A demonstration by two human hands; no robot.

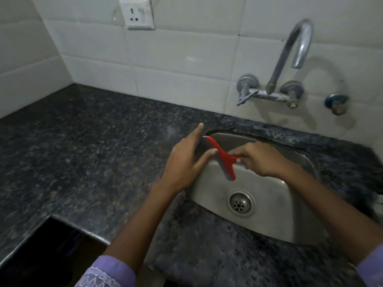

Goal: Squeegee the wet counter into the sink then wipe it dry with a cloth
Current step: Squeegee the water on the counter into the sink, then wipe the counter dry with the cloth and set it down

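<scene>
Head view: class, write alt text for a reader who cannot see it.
A right hand grips a red squeegee by its handle over a steel sink, while the open left hand touches its blade. Dark granite counter surrounds them.

left hand [184, 162] fingers straight, right hand [260, 160] pinching

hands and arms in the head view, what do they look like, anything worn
Both hands, the left hand and the right hand, are bare: no gloves, and no rings or watch that I can make out. The forearms are uncovered. Each arm ends in a lilac sleeve; the left sleeve has a pale lace-like patterned cuff, while the right sleeve shows only at the frame edge.
</scene>
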